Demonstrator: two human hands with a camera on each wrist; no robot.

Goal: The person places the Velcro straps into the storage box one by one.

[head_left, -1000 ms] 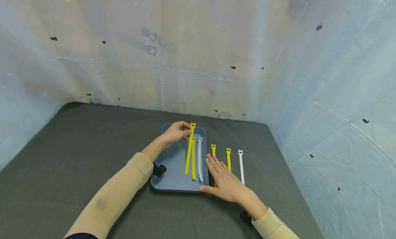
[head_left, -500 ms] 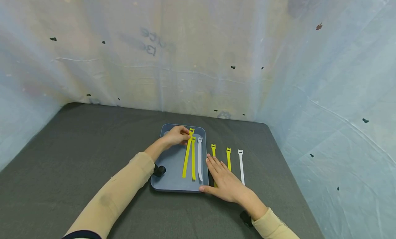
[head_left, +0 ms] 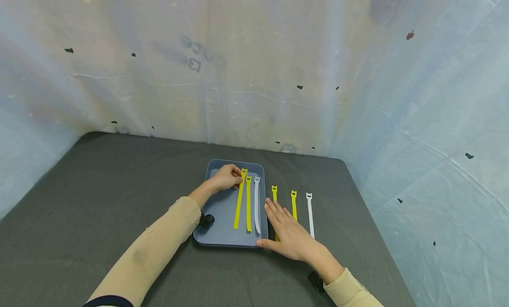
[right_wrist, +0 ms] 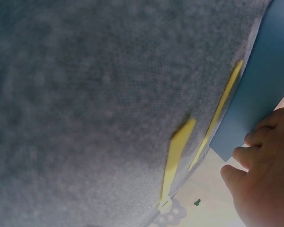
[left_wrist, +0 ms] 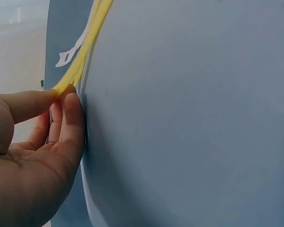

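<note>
A blue tray (head_left: 222,210) lies on the dark grey table cloth. My left hand (head_left: 229,176) pinches the head end of a yellow strap (head_left: 239,201), which lies lengthwise in the tray. The left wrist view shows thumb and finger closed on that yellow strap (left_wrist: 80,56) just above the tray floor (left_wrist: 189,123). Beside it in the tray lie a second yellow strap (head_left: 248,205) and a white strap (head_left: 257,207). My right hand (head_left: 288,229) rests flat on the cloth right of the tray, its thumb at the tray's near corner, covering part of another yellow strap (head_left: 274,193).
Right of the tray on the cloth lie one more yellow strap (head_left: 294,203) and a white strap (head_left: 309,212). Pale plastic sheeting (head_left: 254,68) walls in the table at the back and both sides. The cloth (head_left: 119,187) stretches left of the tray.
My left hand has lowered the yellow strap from a raised slant until it lies along the tray floor. The right hand has stayed in place.
</note>
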